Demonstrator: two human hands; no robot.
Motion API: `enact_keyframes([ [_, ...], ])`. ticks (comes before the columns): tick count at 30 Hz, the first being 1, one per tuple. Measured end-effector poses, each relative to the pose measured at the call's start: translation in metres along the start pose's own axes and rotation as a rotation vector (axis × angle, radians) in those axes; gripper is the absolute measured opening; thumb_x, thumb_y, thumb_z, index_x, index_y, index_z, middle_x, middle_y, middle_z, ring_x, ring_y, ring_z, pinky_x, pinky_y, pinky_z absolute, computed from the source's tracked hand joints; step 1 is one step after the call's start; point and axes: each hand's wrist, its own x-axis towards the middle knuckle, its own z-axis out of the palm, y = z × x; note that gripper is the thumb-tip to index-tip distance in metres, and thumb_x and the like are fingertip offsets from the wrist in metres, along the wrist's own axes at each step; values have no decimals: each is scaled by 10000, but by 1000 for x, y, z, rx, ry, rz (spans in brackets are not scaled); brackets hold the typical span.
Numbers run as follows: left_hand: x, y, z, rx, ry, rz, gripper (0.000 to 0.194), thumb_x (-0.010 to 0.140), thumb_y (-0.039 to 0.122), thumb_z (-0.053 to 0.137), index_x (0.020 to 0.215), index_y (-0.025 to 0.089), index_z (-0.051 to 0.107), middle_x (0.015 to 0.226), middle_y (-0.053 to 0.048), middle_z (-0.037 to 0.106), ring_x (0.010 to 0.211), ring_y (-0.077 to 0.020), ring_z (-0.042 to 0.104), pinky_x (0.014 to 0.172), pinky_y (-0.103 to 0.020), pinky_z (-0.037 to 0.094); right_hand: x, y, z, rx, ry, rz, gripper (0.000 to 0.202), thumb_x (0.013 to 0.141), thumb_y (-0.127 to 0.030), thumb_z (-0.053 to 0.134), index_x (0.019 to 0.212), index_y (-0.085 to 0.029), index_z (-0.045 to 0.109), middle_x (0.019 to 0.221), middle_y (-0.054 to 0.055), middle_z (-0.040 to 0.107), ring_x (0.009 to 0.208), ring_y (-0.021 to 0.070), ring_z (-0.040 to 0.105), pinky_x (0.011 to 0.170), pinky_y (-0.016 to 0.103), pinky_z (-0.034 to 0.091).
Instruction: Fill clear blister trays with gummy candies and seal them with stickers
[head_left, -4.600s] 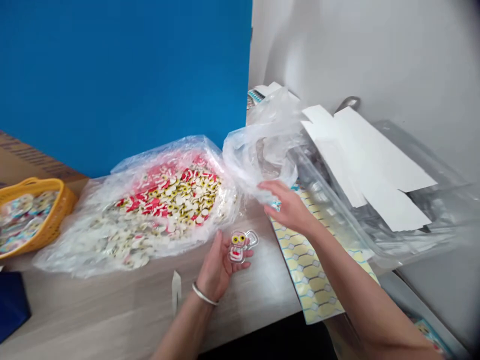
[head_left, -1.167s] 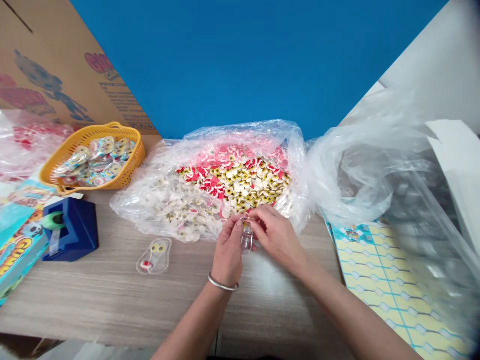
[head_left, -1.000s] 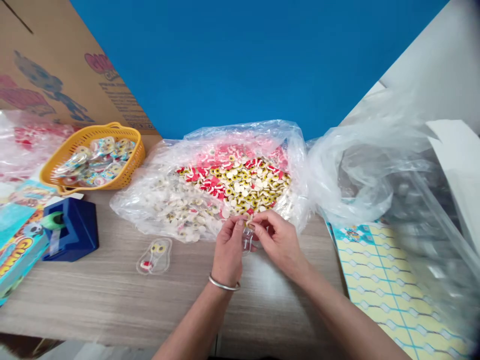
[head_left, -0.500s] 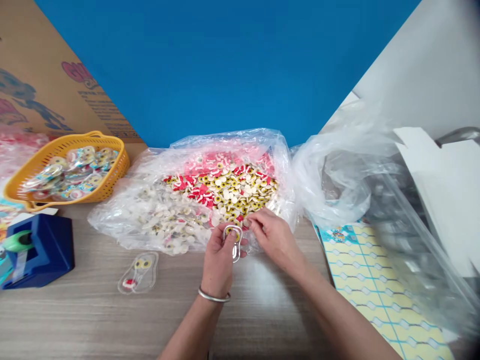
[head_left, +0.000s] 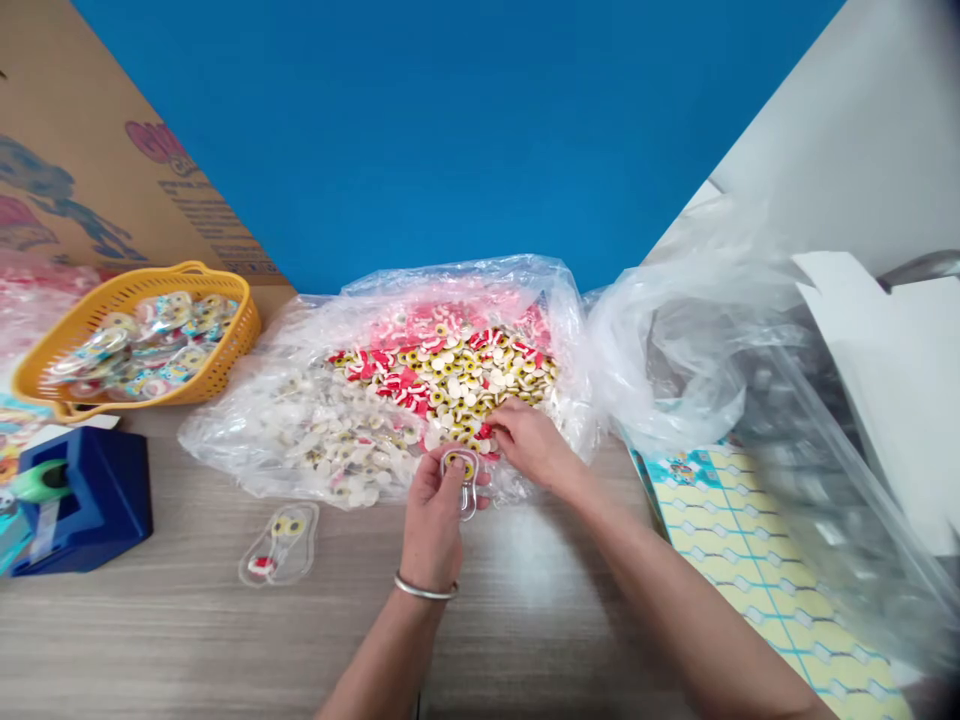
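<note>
1. The left hand (head_left: 433,510) pinches a small clear blister shell (head_left: 463,478) between thumb and fingers, holding it upright just over the table (head_left: 187,640), at the near edge of the open bag (head_left: 300,440) of gummy pieces.
2. One yellow eye piece seems to sit in the shell's top pocket; the lower pocket looks unfilled, though the shell is small and partly hidden by the fingers.
3. The right hand (head_left: 525,445) rests on the heap of red and yellow candies (head_left: 450,375) inside the bag, fingers curled down among the pieces. I cannot tell whether it has one pinched yet.
4. To do this well, I would judge: take a single piece between fingertip and thumb, not a clump, and check its face is up before it goes in.
5. Keep the shell level and steady, open side up, so the seated piece does not tip out.
6. Press each piece flat into its pocket, clear of the rim.
7. A filled shell (head_left: 279,545) lies flat on the table to the left, apart from both hands; it serves as a pattern.
8. Further left stand a yellow basket (head_left: 225,350) of wrapped packs and a blue tape dispenser (head_left: 97,500); a printed sheet (head_left: 720,520) lies to the right.
</note>
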Motion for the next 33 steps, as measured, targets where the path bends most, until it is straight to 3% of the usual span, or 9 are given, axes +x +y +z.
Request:
enact_keyframes([
  [3,0,-1,-1,-7,-7,7,357,755,417,718,1006,191,604,954,-31,672,684,-127,658,537,-220,507,6,-9,-2,-40,75,49,199,933,-172,516,894,-175,711,967,64,638,881,159,603,814,248,428],
  [6,-1,-1,-1,-21,1,8,355,757,418,720,1005,193,602,952,-28,674,667,-120,652,532,-216,500,29,-25,-2,-67,165,-14,177,938,-212,527,894,-189,697,966,51,636,897,168,593,822,257,424],
  [11,0,-2,0,-46,21,7,381,742,425,732,1001,179,599,942,-40,678,664,-121,651,518,-201,473,82,-51,8,-91,129,-181,211,949,-213,498,1039,-208,689,1046,62,643,1002,196,578,882,291,412],
  [14,1,-1,-2,-63,28,-3,361,755,406,724,1010,183,597,933,-33,683,663,-118,651,534,-204,474,99,-53,18,-120,103,-219,195,936,-191,493,964,-189,687,1046,82,638,1008,218,565,873,314,406],
  [21,2,0,-3,-74,22,-15,363,766,415,716,1024,184,608,925,-32,703,669,-132,666,580,-235,500,81,-29,19,71,107,-128,151,919,-156,488,976,-180,626,961,45,646,900,168,576,801,264,393],
  [28,-3,2,-2,-134,36,-20,348,757,364,734,1032,175,634,951,-50,725,695,-145,688,619,-251,526,87,-44,17,-71,52,-80,169,917,-205,504,973,-197,664,1019,83,653,925,207,609,814,303,407],
  [33,-6,10,-4,-261,-10,-59,370,812,362,685,1136,187,644,1145,-107,700,867,-212,713,694,-303,571,59,-32,-1,58,167,-61,229,951,-157,422,1018,-168,640,1049,88,658,987,195,601,868,298,415],
])
